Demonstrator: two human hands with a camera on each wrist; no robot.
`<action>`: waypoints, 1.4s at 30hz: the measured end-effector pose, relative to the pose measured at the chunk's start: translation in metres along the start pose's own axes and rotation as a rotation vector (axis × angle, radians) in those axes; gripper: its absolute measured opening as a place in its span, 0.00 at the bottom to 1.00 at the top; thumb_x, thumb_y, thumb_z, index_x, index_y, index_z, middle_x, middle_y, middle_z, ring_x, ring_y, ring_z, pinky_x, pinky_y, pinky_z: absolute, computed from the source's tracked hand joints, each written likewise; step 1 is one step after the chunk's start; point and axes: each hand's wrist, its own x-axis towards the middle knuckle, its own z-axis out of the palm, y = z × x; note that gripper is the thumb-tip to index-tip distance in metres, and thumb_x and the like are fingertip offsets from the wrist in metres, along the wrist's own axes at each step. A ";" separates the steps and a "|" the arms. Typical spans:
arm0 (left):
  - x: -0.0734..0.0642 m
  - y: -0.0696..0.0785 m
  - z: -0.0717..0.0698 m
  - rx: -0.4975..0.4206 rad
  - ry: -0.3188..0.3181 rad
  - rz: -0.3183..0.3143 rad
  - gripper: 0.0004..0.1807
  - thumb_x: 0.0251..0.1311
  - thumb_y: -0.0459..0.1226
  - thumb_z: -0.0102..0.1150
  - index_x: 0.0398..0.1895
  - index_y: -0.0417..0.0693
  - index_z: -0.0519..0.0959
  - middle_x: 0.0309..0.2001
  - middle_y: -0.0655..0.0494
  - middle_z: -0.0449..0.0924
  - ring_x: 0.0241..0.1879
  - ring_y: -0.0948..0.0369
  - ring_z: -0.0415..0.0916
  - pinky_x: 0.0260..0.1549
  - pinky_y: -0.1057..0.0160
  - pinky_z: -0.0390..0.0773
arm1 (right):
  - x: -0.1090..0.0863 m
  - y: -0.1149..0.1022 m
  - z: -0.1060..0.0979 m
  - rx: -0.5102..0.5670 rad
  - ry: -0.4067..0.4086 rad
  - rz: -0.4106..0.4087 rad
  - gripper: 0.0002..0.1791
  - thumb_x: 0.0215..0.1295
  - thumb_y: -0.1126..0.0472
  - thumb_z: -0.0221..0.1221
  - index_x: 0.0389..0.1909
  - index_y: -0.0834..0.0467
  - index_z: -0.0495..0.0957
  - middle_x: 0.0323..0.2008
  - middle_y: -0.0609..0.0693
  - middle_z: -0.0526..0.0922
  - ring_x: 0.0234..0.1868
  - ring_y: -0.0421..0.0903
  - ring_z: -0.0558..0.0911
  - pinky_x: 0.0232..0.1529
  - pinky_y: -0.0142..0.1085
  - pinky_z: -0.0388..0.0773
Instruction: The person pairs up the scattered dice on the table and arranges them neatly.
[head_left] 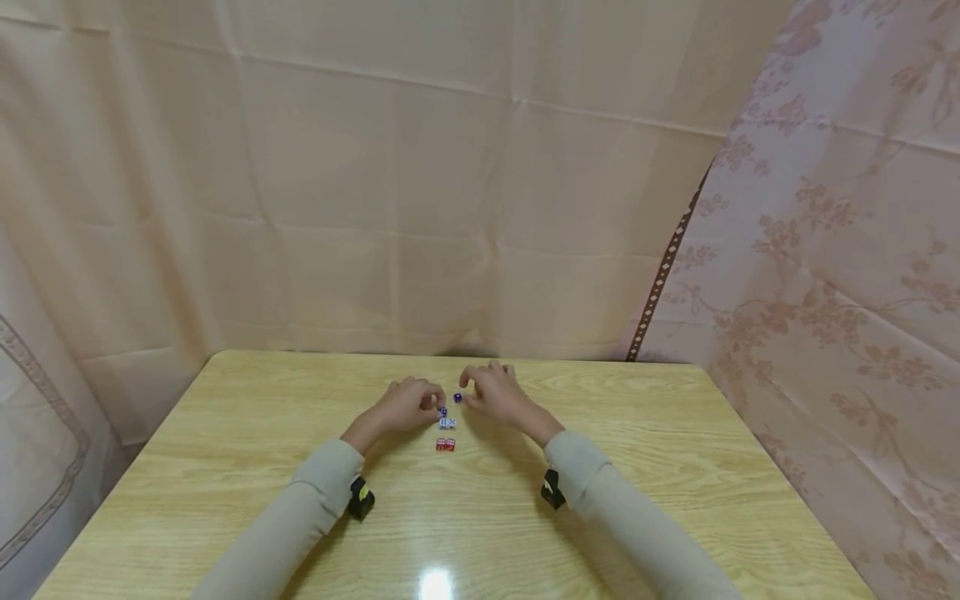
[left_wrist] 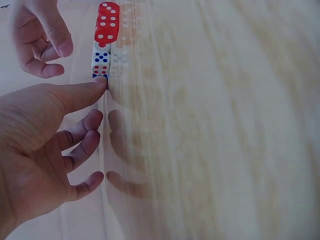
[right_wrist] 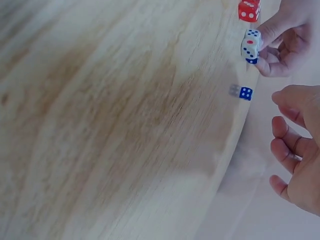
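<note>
My left hand point(head_left: 408, 403) pinches a blue die point(head_left: 443, 412) between thumb and index finger, right behind the white dice point(head_left: 447, 423). In the left wrist view the thumb covers most of this blue die point(left_wrist: 100, 77). The two white dice stand side by side. Closer to me, a pair of red dice point(head_left: 446, 445) also sits side by side. A second blue die point(right_wrist: 245, 93) lies alone on the table, farther back and to the right. Beside it hovers my right hand point(head_left: 497, 393), fingers loosely bent and apart from the die, with nothing held.
The dice are on a wood-grain table point(head_left: 637, 500), toward its far edge. A beige curtain point(head_left: 450, 167) hangs behind that edge, and a flowered cloth point(head_left: 840, 250) hangs on the right. A dark wrist camera point(head_left: 361, 500) sits under the left sleeve, another point(head_left: 552, 490) under the right.
</note>
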 end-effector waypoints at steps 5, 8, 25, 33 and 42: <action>0.000 -0.001 0.000 -0.006 -0.001 0.001 0.04 0.63 0.39 0.69 0.36 0.56 0.81 0.28 0.61 0.74 0.34 0.60 0.66 0.40 0.54 0.61 | 0.005 0.004 0.001 0.009 -0.009 -0.012 0.09 0.66 0.62 0.66 0.46 0.56 0.80 0.23 0.46 0.75 0.35 0.46 0.67 0.50 0.50 0.60; 0.001 -0.001 0.000 -0.008 -0.003 0.004 0.04 0.63 0.39 0.69 0.36 0.56 0.82 0.27 0.61 0.73 0.34 0.60 0.66 0.40 0.54 0.60 | 0.007 0.005 0.002 0.008 -0.005 -0.023 0.09 0.64 0.63 0.66 0.44 0.56 0.80 0.25 0.50 0.77 0.36 0.47 0.67 0.47 0.48 0.60; 0.000 -0.001 0.002 -0.018 0.001 -0.003 0.03 0.64 0.40 0.68 0.37 0.56 0.81 0.27 0.61 0.73 0.35 0.60 0.66 0.43 0.50 0.62 | 0.010 0.014 0.016 -0.119 -0.009 -0.028 0.12 0.62 0.57 0.68 0.43 0.55 0.79 0.40 0.51 0.71 0.47 0.50 0.65 0.54 0.48 0.60; 0.001 -0.003 0.003 0.005 -0.004 0.001 0.03 0.65 0.40 0.67 0.38 0.56 0.82 0.32 0.60 0.72 0.38 0.59 0.66 0.43 0.51 0.62 | 0.012 0.015 0.021 -0.154 -0.018 -0.044 0.09 0.63 0.59 0.67 0.42 0.55 0.79 0.39 0.50 0.73 0.45 0.50 0.66 0.49 0.44 0.60; -0.001 0.001 0.002 0.052 0.009 0.022 0.05 0.64 0.40 0.68 0.39 0.55 0.81 0.38 0.58 0.70 0.42 0.59 0.63 0.44 0.52 0.63 | 0.013 0.015 0.023 -0.166 -0.024 -0.038 0.09 0.63 0.59 0.65 0.43 0.54 0.79 0.37 0.49 0.73 0.45 0.49 0.66 0.51 0.44 0.60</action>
